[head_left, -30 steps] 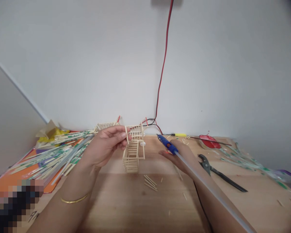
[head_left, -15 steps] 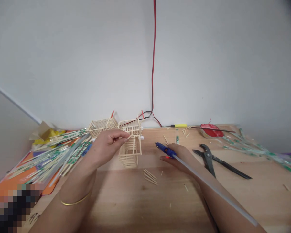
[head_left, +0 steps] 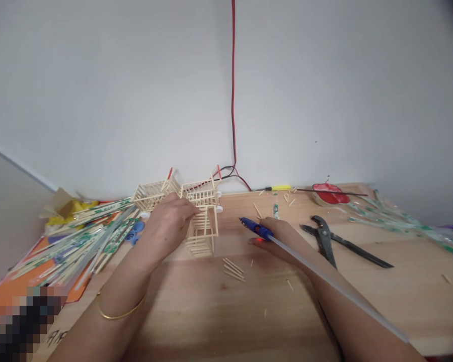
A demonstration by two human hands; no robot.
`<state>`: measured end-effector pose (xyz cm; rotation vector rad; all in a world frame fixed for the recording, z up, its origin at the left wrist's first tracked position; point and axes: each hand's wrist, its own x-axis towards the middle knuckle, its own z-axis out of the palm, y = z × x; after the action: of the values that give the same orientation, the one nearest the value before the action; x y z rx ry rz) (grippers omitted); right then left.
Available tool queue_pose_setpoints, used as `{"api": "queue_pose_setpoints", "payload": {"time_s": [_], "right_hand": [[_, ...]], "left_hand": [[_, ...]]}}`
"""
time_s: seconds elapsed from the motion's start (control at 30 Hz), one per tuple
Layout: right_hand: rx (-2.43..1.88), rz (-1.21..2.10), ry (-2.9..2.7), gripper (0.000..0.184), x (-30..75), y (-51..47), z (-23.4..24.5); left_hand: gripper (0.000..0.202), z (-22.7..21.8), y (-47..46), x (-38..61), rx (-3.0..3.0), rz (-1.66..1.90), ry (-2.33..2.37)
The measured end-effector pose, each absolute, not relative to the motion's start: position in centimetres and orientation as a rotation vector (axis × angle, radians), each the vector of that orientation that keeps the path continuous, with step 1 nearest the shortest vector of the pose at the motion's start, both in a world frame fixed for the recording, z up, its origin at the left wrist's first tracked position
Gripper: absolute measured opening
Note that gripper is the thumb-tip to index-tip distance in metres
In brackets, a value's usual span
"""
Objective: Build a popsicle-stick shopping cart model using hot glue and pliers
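Note:
My left hand is closed in a pinch at the left side of a small cart-like frame of wooden sticks. Its fingertips touch the frame's upper part; the short wooden stick seen between them a moment ago is now mostly hidden. My right hand is wrapped round a blue hot glue gun, whose nozzle points left towards the frame, a short gap away. A long clear glue stick runs out of its back along my forearm. A red light glows by my fingers.
Chopsticks in wrappers are heaped at the left beside blue caps. Cut sticks lie in front of the frame. Black pliers, a red dish and a yellow-handled tool lie rightward. A red-black cable hangs along the wall.
My left hand has turned and moved slightly left, its fingers now against the stick frame, and the short stick has gone from sight. My right hand holds the glue gun nearly still.

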<state>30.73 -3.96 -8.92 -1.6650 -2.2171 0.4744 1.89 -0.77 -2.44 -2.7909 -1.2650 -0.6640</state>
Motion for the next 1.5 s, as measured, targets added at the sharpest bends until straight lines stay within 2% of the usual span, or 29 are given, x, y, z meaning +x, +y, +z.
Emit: {"api": "queue_pose_setpoints", "payload": {"time_s": [0.63, 0.9, 1.13, 1.3, 1.5], "right_hand": [[-1.667, 0.536, -2.186, 0.032, 30.9, -3.8, -9.2], [-1.687, 0.567, -2.179, 0.031, 30.8, -3.8, -9.1], [-1.695, 0.584, -2.161, 0.029, 31.0, -3.8, -9.6], [-1.701, 0.590, -2.189, 0.029, 30.8, -3.9, -9.3], [-1.710, 0.604, -2.193, 0.028, 30.6, -3.8, -9.0]], "left_hand": [[0.024, -2.1, -1.2, 2.4, -2.626, -0.408, -1.168], [0.023, -2.3, -1.3, 2.5, -2.650, -0.460, -1.228], [0.022, 0.2, -2.2, 0.7, -2.660, -0.746, -1.531], [0.028, 2.2, -3.2, 0.1, -2.410, -0.337, -2.074], [0.036, 1.6, -3.6, 2.1, -2.465, -0.076, -1.989]]}}
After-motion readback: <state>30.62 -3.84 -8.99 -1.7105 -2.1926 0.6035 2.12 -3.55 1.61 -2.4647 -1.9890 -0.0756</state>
